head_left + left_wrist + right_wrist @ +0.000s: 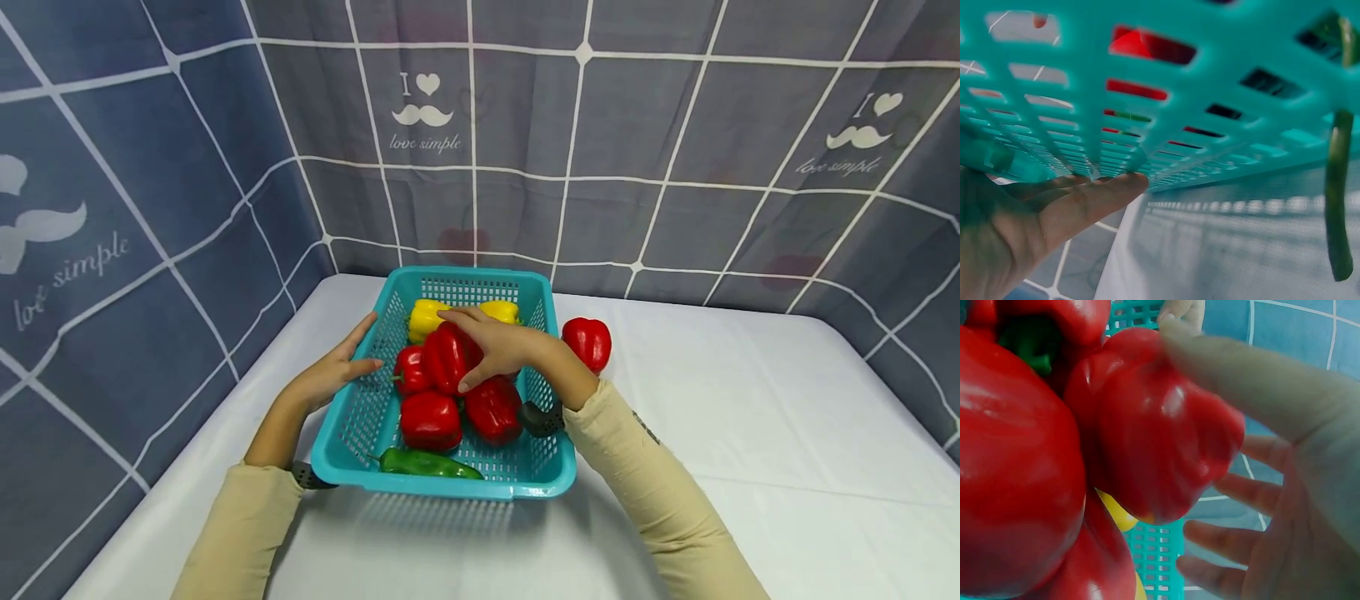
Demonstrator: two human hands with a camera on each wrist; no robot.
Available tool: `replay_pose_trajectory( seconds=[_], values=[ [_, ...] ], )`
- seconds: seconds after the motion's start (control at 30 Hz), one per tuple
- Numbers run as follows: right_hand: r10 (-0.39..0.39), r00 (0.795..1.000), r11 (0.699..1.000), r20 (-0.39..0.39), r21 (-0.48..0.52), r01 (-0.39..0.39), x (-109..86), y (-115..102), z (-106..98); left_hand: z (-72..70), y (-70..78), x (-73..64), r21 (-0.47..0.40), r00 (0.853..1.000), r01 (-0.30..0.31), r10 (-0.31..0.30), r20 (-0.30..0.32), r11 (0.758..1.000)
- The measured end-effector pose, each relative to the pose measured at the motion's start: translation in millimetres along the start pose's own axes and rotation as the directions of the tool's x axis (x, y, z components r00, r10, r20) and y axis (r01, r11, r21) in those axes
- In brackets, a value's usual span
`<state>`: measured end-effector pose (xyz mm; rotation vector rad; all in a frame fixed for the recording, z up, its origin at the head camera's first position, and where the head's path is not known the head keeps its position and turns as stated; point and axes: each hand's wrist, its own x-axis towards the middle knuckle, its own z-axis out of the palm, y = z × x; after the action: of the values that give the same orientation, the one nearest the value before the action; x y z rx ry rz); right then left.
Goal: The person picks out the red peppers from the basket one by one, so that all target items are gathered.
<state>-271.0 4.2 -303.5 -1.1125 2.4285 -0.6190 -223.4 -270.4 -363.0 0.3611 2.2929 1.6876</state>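
A turquoise plastic basket [442, 492] holds several red bell peppers [431, 421], yellow bell peppers [428, 320] and a long green pepper [429, 464]. My right hand [501, 343] reaches in over the right side and grips a red bell pepper [447, 357] on top of the pile. In the right wrist view, the thumb lies across that pepper [1160, 431], with fingers on its other side. Against the basket's left side rests my left hand [330, 375], its fingers straight. The left wrist view shows this hand [1054, 219] outside the perforated wall [1222, 56].
Another red bell pepper [587, 343] stands on the white tabletop [750, 417], just right of the basket. Grey-blue checked cloth [525, 125] hangs behind and along both sides of the table. A green stem [1339, 200] pokes out through the basket wall.
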Motion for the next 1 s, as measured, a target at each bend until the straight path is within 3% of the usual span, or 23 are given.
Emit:
replay_pose_trajectory(
  seconds=[0.37,0.63,1.0],
  values=[
    [-0.007,1.000,0.998,0.002,-0.064,0.007,-0.2,1,4,1.6,-1.8,-2.2,0.008,1.000,-0.015,0.015,0.001,1.000],
    [-0.029,0.997,0.998,-0.069,-0.055,0.025,-6.2,-1,-1,3.9,0.7,-0.1,-0.001,1.000,-0.019,0.019,0.004,1.000],
    [-0.045,0.984,0.999,-0.172,-0.015,0.043,-24.0,3,-24,2.5,1.8,-1.1,0.010,1.000,-0.017,0.017,0.005,1.000]
  ],
)
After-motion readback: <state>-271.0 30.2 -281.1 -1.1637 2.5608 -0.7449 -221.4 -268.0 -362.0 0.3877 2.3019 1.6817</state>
